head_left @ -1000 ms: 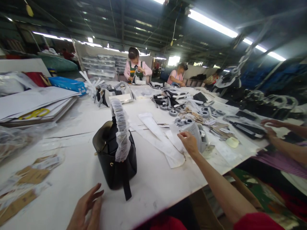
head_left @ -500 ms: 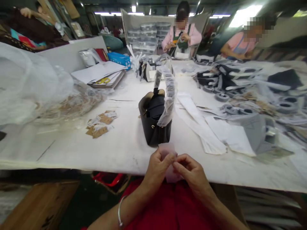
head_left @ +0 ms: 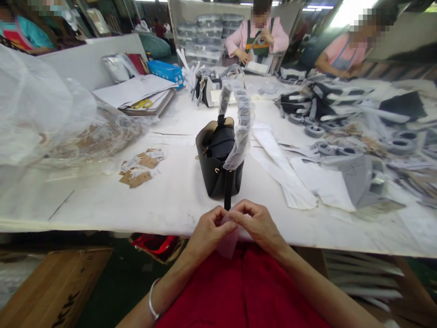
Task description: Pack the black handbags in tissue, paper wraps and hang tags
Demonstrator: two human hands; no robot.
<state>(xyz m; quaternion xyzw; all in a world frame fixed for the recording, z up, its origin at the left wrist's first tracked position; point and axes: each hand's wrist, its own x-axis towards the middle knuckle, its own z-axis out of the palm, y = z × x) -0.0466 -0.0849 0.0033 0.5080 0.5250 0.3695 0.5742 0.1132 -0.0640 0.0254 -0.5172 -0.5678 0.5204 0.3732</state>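
Note:
A black handbag stands upright at the table's front, its handle wrapped in clear plastic. From the bag's near side a black strap comes down to my fingertips. My left hand is closed on a thin translucent pinkish sheet, which hangs below the fingers over the table edge. My right hand pinches at the same spot, thumb and fingers together where the sheet meets the strap's end. The strap's tip is hidden by the fingers.
Brown tags lie left of the bag, beside a large clear plastic bag. White sheets and grey-black pieces lie to the right. Yellow scissors rest on papers. Co-workers sit opposite.
Both hands have shifted slightly left with the sheet and come closer together. The black strap now shows running from the bag to my fingers. The view has tilted down a little.

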